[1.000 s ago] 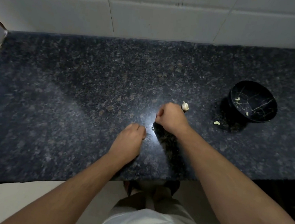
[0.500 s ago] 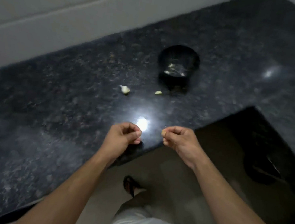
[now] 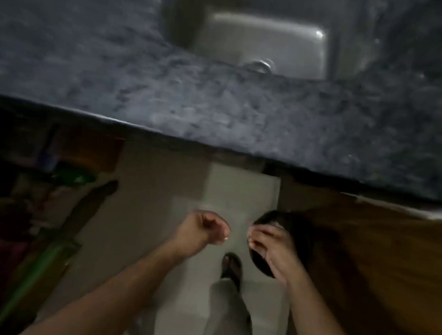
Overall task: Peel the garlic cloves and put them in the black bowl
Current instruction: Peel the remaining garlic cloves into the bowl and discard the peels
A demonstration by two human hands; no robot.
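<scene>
While the view is blurred, I see green and dark clutter [image 3: 53,203] far left of the hands. My left hand [image 3: 203,227] is curled, fingertips pinched; what it holds I cannot tell. My right hand [image 3: 271,246], just beside it, has curled fingers over a dark round object [image 3: 298,231]; its grip is unclear. Beyond both hands lie the granite counter [image 3: 142,75] and steel sink [image 3: 261,42]; garlic and black bowl cannot be made out.

**No readable text**

Nothing in the head view can be read: the picture is dim and smeared by motion, and no letters, numbers, labels or brand marks stand out on any surface.
</scene>
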